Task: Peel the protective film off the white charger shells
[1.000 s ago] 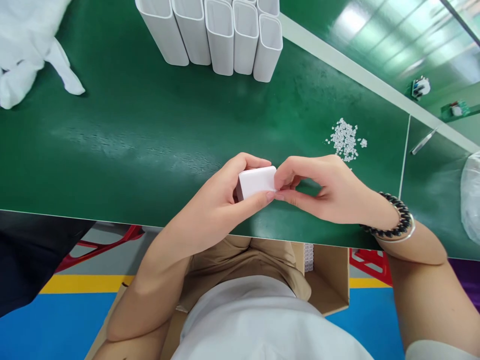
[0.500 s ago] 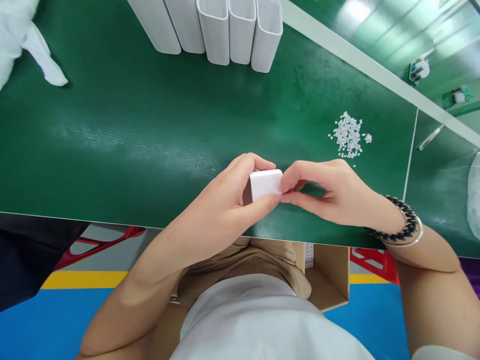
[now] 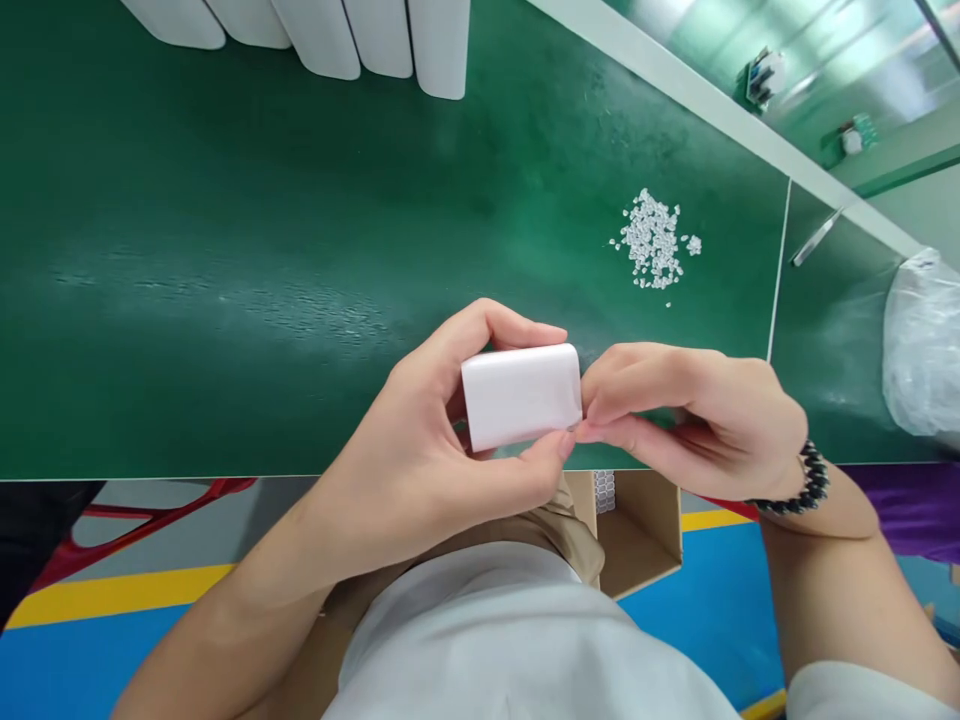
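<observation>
Holding a smooth, white, plastic-looking block with rounded edges [image 3: 521, 395], your left hand [image 3: 427, 430] curls its thumb below and fingers above, over the front edge of the matte green tabletop [image 3: 225, 200]. The block lies between your two hands, its right end touching your right hand [image 3: 690, 410], whose thumb and forefinger press together at the lower right corner; you cannot tell whether anything sits between them. Small clear, glassy granules [image 3: 652, 240] lie heaped toward the tabletop's right side; smooth white rounded tubes [image 3: 386, 40] stand toward its far edge.
</observation>
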Demonstrator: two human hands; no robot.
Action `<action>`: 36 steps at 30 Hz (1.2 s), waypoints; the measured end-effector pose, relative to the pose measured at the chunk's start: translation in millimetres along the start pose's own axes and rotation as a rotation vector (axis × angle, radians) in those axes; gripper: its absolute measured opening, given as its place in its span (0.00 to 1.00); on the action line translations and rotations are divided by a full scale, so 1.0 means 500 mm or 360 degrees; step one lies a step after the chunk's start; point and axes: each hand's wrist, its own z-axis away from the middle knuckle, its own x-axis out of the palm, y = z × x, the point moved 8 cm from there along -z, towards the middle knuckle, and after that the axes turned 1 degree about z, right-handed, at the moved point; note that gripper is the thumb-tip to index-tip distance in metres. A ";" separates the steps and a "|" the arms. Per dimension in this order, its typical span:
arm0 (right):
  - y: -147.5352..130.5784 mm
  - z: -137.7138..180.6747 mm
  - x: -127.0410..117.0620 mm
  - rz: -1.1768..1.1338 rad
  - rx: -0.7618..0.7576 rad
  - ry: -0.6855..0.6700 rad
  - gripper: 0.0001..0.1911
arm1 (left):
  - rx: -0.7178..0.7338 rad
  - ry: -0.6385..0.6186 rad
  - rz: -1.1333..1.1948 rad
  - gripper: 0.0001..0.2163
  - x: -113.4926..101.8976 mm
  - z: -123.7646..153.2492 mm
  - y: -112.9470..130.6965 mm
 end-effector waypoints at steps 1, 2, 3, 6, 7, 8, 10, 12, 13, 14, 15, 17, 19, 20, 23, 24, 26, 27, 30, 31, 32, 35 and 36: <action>0.002 0.001 -0.001 -0.0011 0.0024 -0.0003 0.08 | -0.0003 0.0011 -0.0005 0.17 0.001 0.002 0.000; 0.003 0.003 -0.002 -0.0011 0.0045 -0.0012 0.07 | -0.0015 0.0025 -0.0007 0.17 0.001 0.003 0.000; 0.003 0.004 -0.002 0.0000 0.0055 -0.0020 0.07 | -0.0031 0.0037 -0.0007 0.16 0.001 0.004 0.000; -0.004 0.007 -0.001 0.0070 -0.0015 -0.0026 0.08 | -0.0065 0.0015 0.0006 0.16 0.004 0.001 -0.002; -0.008 0.007 0.000 0.0097 -0.0052 -0.0020 0.08 | -0.0063 0.0003 0.0010 0.16 0.005 -0.001 -0.003; -0.010 0.008 0.000 0.0126 -0.0078 -0.0007 0.08 | -0.0061 -0.0002 0.0013 0.16 0.005 -0.004 -0.003; -0.008 0.010 0.000 0.0182 -0.0078 0.0041 0.08 | -0.0079 -0.0001 0.0038 0.16 0.004 -0.011 -0.009; 0.001 0.011 -0.002 0.0221 -0.0025 0.0103 0.06 | -0.0156 -0.0022 0.0111 0.16 0.006 -0.017 -0.020; 0.006 0.012 -0.003 0.0228 0.0010 0.0132 0.05 | -0.0211 -0.0053 0.0165 0.16 0.009 -0.019 -0.027; 0.012 0.013 -0.004 0.0217 0.0042 0.0160 0.04 | -0.0273 -0.0090 0.0224 0.16 0.013 -0.020 -0.035; 0.018 0.014 -0.005 0.0188 0.0075 0.0186 0.03 | -0.0325 -0.0124 0.0286 0.15 0.017 -0.021 -0.041; 0.030 0.016 -0.008 0.0062 0.0146 0.0244 0.02 | -0.0395 -0.0187 0.0403 0.14 0.024 -0.022 -0.047; 0.040 0.017 -0.008 -0.0142 0.0221 0.0282 0.03 | -0.0420 -0.0227 0.0503 0.13 0.029 -0.024 -0.047; 0.045 0.017 -0.006 -0.0244 0.0262 0.0285 0.04 | -0.0427 -0.0237 0.0538 0.12 0.030 -0.024 -0.047; 0.056 0.016 0.002 -0.0441 0.0376 0.0278 0.06 | -0.0434 -0.0229 0.0565 0.11 0.031 -0.025 -0.047; 0.058 0.016 0.004 -0.0465 0.0400 0.0286 0.07 | -0.0429 -0.0218 0.0555 0.11 0.031 -0.024 -0.047; 0.063 0.017 0.004 -0.0484 0.0416 0.0317 0.10 | -0.0423 -0.0199 0.0520 0.11 0.030 -0.024 -0.047; 0.064 0.018 0.004 -0.0487 0.0411 0.0335 0.11 | -0.0421 -0.0191 0.0504 0.12 0.030 -0.024 -0.048; 0.068 0.020 0.004 -0.0494 0.0403 0.0364 0.13 | -0.0422 -0.0171 0.0479 0.14 0.031 -0.025 -0.047; 0.070 0.020 0.003 -0.0496 0.0406 0.0368 0.13 | -0.0420 -0.0164 0.0481 0.15 0.032 -0.025 -0.047; 0.070 0.020 0.003 -0.0498 0.0412 0.0373 0.13 | -0.0415 -0.0155 0.0482 0.15 0.032 -0.025 -0.045; 0.070 0.019 0.001 -0.0523 0.0415 0.0365 0.11 | -0.0367 -0.0078 0.0438 0.16 0.025 -0.026 -0.040; 0.070 0.018 0.002 -0.0541 0.0419 0.0350 0.11 | -0.0340 -0.0041 0.0406 0.16 0.021 -0.025 -0.038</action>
